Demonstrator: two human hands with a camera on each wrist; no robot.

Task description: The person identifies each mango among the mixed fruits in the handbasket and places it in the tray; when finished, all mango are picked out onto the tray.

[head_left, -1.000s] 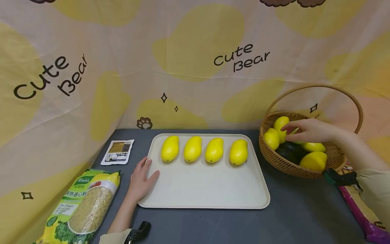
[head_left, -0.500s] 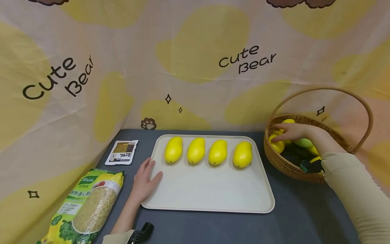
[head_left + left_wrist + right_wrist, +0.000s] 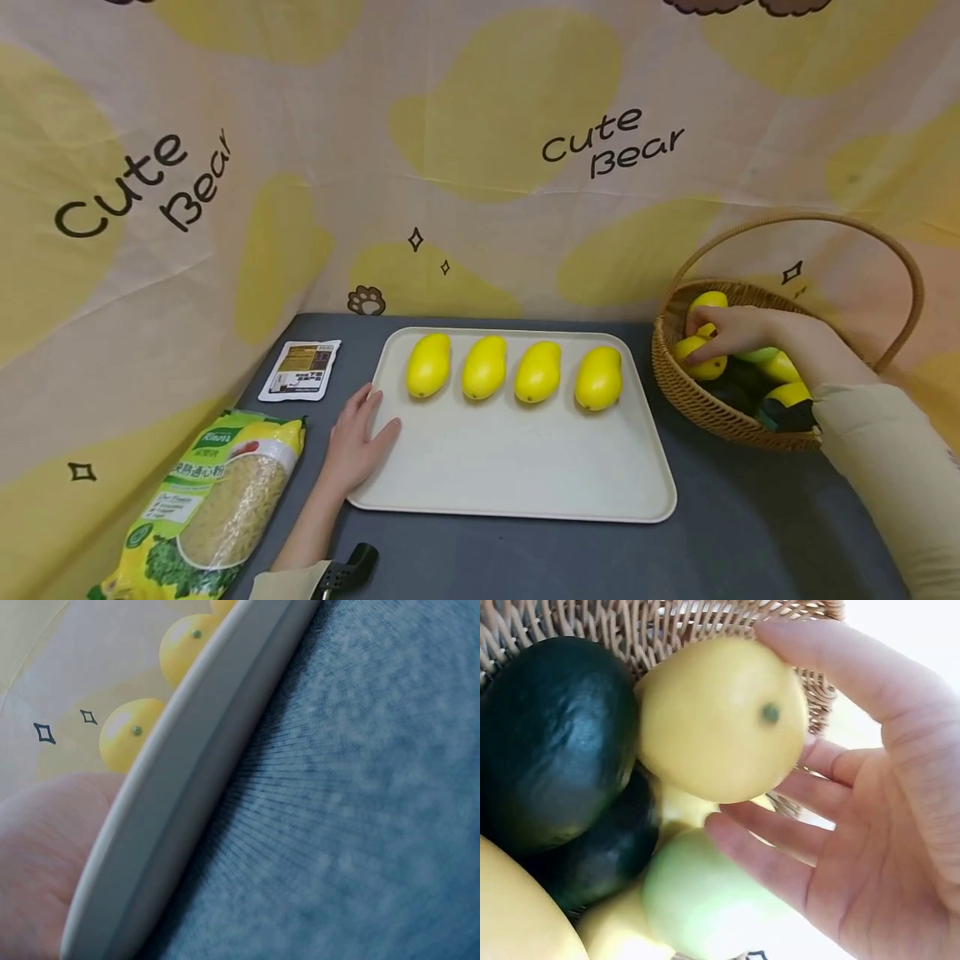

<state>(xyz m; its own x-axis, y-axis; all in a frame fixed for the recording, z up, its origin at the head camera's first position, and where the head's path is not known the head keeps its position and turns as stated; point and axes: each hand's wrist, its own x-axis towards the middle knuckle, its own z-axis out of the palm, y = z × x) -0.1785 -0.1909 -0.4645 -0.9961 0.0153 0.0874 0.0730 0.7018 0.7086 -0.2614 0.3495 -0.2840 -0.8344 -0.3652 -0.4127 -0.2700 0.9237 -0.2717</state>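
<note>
Gray table: four mangoes on one tray, one fruit in right hand.

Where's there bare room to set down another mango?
The tray has bare room between its mango row and near rim, right of the left hand. Tabletop in front of the tray is free too. The wicker basket is crowded with fruit around the right hand.

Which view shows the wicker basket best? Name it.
The head view: it shows the wicker basket, handle included, partly behind the right arm. The right wrist view shows only some woven wall; left wrist shows none.
</note>
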